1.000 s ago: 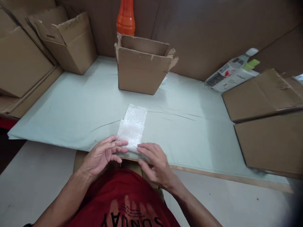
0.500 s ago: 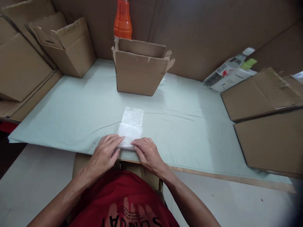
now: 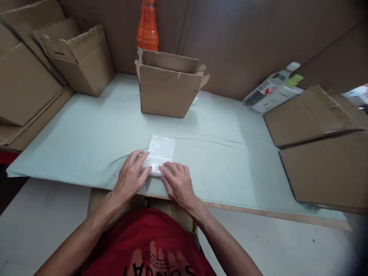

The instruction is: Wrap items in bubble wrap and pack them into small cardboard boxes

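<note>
Bubble wrap, one small clear rectangular piece (image 3: 159,152), lies flat on the pale green sheet-covered table (image 3: 86,142), close to the near edge and straight in front of the person in the red shirt (image 3: 149,249). Two bare hands are on it, one at each side of its near end. The left hand (image 3: 130,178) rests palm down with fingers loosely curled, fingertips pressing the wrap's near left corner; the right hand (image 3: 178,184) lies flatter, fingers stretched forward onto the near right edge. Neither hand is closed around anything: both only press on the wrap from above, and whether the near edge is being folded under the fingers cannot be told. Farther back, counted from where I stand: two open brown cardboard boxes, one upright in the middle (image 3: 169,86) with its flaps ragged, just beyond the wrap, and one tilted at the left rear corner (image 3: 83,57). One orange plastic bottle (image 3: 147,27) stands directly behind the middle box. Two flattened brown cardboard sheets (image 3: 324,168) overlap on the right side of the table, well apart from the hands. One printed white packet (image 3: 270,96) leans at the back right against the brown cardboard wall (image 3: 244,42).
</note>
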`<action>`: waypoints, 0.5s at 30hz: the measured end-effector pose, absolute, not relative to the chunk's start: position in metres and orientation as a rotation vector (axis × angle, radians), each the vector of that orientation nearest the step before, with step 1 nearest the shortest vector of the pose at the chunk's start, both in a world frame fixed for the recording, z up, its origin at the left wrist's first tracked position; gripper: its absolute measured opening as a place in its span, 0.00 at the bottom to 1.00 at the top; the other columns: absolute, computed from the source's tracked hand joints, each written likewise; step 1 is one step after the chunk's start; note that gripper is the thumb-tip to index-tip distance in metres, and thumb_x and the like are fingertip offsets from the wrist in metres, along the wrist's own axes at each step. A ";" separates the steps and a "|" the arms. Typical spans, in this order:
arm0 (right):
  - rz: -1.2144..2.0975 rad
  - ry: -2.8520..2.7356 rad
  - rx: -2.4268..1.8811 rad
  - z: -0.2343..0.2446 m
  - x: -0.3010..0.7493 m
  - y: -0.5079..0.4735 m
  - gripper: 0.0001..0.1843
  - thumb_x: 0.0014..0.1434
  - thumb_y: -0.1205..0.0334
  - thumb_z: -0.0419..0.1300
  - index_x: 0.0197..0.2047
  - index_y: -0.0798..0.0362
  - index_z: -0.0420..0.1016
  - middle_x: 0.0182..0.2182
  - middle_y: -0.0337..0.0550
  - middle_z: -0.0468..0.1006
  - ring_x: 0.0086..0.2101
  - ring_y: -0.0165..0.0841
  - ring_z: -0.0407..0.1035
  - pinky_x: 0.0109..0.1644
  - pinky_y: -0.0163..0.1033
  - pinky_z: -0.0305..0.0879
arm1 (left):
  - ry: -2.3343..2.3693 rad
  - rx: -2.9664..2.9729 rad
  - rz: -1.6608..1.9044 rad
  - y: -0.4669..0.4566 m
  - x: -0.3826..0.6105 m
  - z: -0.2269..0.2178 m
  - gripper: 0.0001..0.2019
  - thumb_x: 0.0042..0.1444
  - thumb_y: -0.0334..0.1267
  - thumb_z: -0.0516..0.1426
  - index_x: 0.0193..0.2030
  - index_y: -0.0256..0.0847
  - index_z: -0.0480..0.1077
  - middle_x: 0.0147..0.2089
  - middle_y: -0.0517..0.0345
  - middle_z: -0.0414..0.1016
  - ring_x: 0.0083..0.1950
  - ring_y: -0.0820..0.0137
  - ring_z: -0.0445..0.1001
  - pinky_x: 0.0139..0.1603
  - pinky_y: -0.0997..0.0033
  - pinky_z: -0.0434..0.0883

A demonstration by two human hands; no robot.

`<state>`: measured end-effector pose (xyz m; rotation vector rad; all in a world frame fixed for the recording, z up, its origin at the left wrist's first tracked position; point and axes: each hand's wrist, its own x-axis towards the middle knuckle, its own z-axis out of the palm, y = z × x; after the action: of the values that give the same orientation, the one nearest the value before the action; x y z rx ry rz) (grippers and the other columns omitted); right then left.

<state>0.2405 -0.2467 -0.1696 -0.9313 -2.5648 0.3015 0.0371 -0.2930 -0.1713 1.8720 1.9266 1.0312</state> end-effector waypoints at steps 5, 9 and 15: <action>0.710 -2.457 -0.901 -0.159 0.251 -0.243 0.13 0.68 0.64 0.57 0.54 0.50 0.74 0.45 0.45 0.83 0.41 0.38 0.74 0.48 0.45 0.65 | 1.672 1.912 1.058 -0.321 0.034 -0.160 0.20 0.62 0.33 0.55 0.61 0.42 0.68 0.55 0.49 0.76 0.57 0.61 0.72 0.58 0.57 0.72; 0.647 -2.441 -0.982 -0.154 0.255 -0.250 0.14 0.69 0.63 0.56 0.56 0.51 0.73 0.48 0.48 0.81 0.44 0.40 0.73 0.49 0.47 0.66 | 1.793 1.726 0.952 -0.312 0.040 -0.160 0.21 0.63 0.35 0.53 0.63 0.40 0.66 0.50 0.49 0.77 0.47 0.63 0.75 0.47 0.60 0.75; 0.297 -2.622 -0.907 -0.158 0.243 -0.243 0.19 0.64 0.62 0.61 0.58 0.53 0.73 0.55 0.57 0.76 0.50 0.49 0.70 0.49 0.53 0.66 | 2.012 1.745 1.008 -0.281 0.048 -0.173 0.17 0.63 0.38 0.54 0.57 0.37 0.71 0.48 0.46 0.78 0.51 0.57 0.72 0.56 0.50 0.70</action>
<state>0.2431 -0.2426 -0.1579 -0.9071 -2.6220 0.2975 0.0485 -0.2813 -0.1726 1.7446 2.0124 1.0082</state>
